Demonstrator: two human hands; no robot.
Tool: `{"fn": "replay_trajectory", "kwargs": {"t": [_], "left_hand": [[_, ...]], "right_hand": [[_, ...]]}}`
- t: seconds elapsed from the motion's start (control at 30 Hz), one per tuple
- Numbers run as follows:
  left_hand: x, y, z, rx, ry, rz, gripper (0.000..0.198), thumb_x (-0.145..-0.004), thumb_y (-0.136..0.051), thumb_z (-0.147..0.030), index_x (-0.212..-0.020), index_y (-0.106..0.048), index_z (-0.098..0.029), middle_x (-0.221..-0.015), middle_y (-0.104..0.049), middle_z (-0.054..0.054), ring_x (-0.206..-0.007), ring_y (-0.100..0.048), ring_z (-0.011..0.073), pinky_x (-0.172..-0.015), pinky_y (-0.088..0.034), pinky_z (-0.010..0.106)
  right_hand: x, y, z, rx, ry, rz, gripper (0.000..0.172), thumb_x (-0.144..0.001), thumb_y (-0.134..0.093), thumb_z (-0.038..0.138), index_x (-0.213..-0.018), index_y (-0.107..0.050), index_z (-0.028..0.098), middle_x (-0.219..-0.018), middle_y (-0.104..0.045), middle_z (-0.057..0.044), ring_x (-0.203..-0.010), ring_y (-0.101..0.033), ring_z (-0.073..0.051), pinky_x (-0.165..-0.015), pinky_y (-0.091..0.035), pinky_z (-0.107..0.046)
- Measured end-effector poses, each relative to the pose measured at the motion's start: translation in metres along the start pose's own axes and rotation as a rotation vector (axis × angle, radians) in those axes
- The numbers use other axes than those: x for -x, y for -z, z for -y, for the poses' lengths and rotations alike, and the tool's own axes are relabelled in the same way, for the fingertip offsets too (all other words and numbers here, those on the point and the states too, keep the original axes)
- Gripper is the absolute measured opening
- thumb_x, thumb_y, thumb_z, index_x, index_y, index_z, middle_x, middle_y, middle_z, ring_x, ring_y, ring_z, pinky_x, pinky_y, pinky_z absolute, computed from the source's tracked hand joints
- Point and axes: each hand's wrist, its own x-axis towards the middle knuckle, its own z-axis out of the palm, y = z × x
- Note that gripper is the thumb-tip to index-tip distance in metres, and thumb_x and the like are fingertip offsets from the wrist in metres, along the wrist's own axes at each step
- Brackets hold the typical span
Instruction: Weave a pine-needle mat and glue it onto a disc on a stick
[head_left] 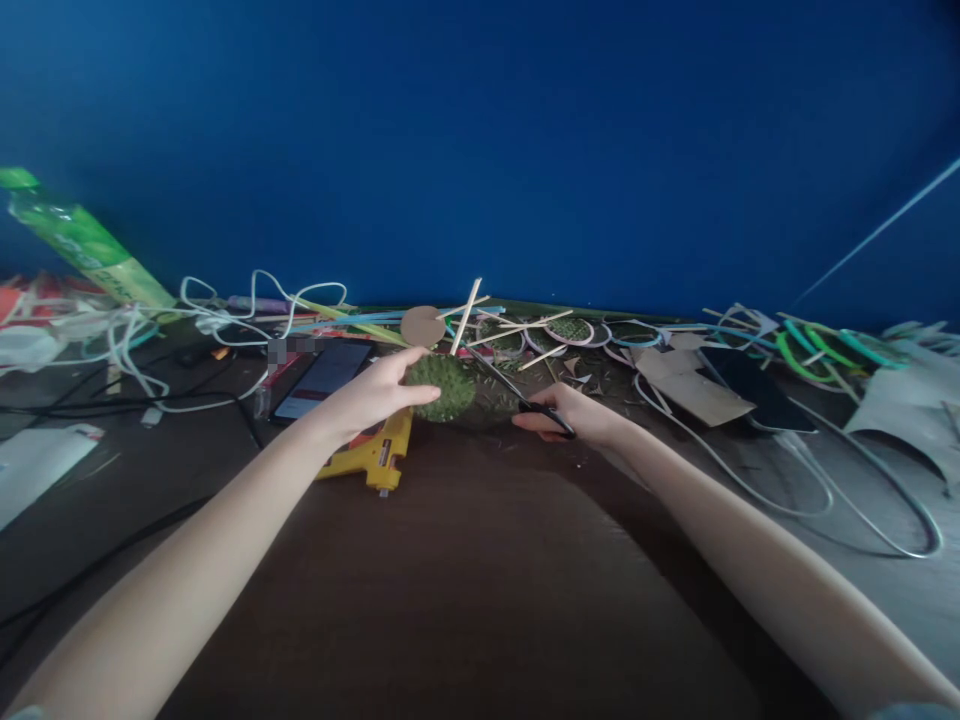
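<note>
My left hand [375,395] pinches a round green mossy disc [444,386] and holds it upright over the table. A thin wooden stick [465,316] rises just behind the disc. My right hand [574,412] is closed on the black handles of a pair of scissors [517,395], whose blades point left and up toward the disc. The blade tips lie close to the disc's right edge; I cannot tell whether they touch it.
A yellow glue gun [371,455] lies under my left wrist, a phone [322,380] behind it. White cables [225,310], a green bottle [82,240], cardboard pieces [694,390], rings and sticks [525,330] crowd the back. A brown sheet [480,560] covers the near table.
</note>
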Motion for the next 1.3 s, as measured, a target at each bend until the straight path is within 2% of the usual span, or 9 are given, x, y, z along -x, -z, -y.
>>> {"fn": "replay_trajectory", "kwargs": {"t": [0.2,0.37,0.5,0.6,0.7,0.8,1.1,1.3], "left_hand": [[0.000,-0.002,-0.001,0.062,0.010,-0.047,0.088,-0.068,-0.067,-0.047,-0.142,-0.027,-0.021,-0.150,-0.022,0.009,-0.137,-0.021,0.0315,-0.110,-0.024,0.046],[0.001,-0.002,-0.003,0.054,0.005,-0.035,0.084,-0.069,-0.065,-0.045,-0.140,-0.030,-0.021,-0.149,-0.025,0.009,-0.136,-0.023,0.0312,-0.109,-0.024,0.047],[0.002,-0.002,-0.003,0.056,-0.019,-0.022,0.079,-0.070,-0.064,-0.041,-0.139,-0.033,-0.018,-0.147,-0.029,0.010,-0.134,-0.029,0.0299,-0.108,-0.026,0.045],[0.001,-0.001,-0.002,0.054,-0.015,-0.021,0.078,-0.071,-0.064,-0.039,-0.139,-0.033,-0.019,-0.147,-0.031,0.011,-0.133,-0.031,0.0303,-0.108,-0.026,0.045],[0.000,-0.001,0.000,0.044,-0.031,-0.027,0.078,-0.071,-0.064,-0.041,-0.139,-0.033,-0.020,-0.147,-0.030,0.009,-0.134,-0.029,0.0303,-0.108,-0.026,0.045],[0.000,-0.002,0.001,0.031,-0.052,-0.004,0.078,-0.071,-0.063,-0.042,-0.139,-0.033,-0.020,-0.148,-0.029,0.009,-0.134,-0.028,0.0290,-0.109,-0.026,0.044],[0.003,-0.004,-0.005,0.034,-0.025,0.001,0.077,-0.070,-0.063,-0.040,-0.139,-0.034,-0.019,-0.147,-0.030,0.008,-0.136,-0.024,0.0300,-0.110,-0.026,0.042],[0.001,-0.003,0.000,0.101,-0.010,-0.011,0.082,-0.070,-0.064,-0.040,-0.141,-0.029,-0.019,-0.149,-0.026,0.009,-0.135,-0.025,0.0307,-0.109,-0.025,0.045]], "right_hand": [[0.001,0.000,0.000,-0.023,0.024,0.004,0.041,-0.074,-0.060,0.045,-0.049,-0.043,0.017,-0.042,-0.043,0.005,-0.043,-0.035,-0.006,-0.046,-0.024,-0.023],[-0.001,0.000,-0.002,0.037,0.024,0.006,0.041,-0.073,-0.060,0.046,-0.050,-0.042,0.017,-0.044,-0.041,0.005,-0.044,-0.033,-0.006,-0.045,-0.023,-0.023],[-0.002,-0.008,-0.005,0.162,0.050,-0.102,0.043,-0.074,-0.055,0.050,-0.051,-0.038,0.018,-0.048,-0.035,0.005,-0.047,-0.031,-0.007,-0.044,-0.021,-0.023],[-0.002,-0.016,-0.007,0.323,0.088,-0.261,0.044,-0.073,-0.055,0.049,-0.049,-0.034,0.019,-0.048,-0.030,0.006,-0.048,-0.027,-0.007,-0.045,-0.021,-0.023],[-0.003,-0.020,-0.009,0.475,0.088,-0.416,0.041,-0.071,-0.056,0.047,-0.048,-0.038,0.018,-0.046,-0.035,0.005,-0.047,-0.029,-0.007,-0.047,-0.024,-0.023],[-0.003,-0.020,-0.010,0.583,0.084,-0.492,0.037,-0.072,-0.054,0.048,-0.051,-0.045,0.019,-0.047,-0.043,0.003,-0.047,-0.035,-0.009,-0.048,-0.025,-0.023],[-0.003,-0.021,-0.009,0.893,0.018,-0.583,0.036,-0.077,-0.046,0.050,-0.062,-0.060,0.020,-0.054,-0.060,-0.003,-0.051,-0.049,-0.014,-0.051,-0.024,-0.025],[-0.004,-0.019,-0.010,0.871,0.011,-0.591,0.037,-0.076,-0.047,0.051,-0.060,-0.059,0.020,-0.054,-0.060,-0.003,-0.051,-0.049,-0.014,-0.051,-0.024,-0.025]]}}
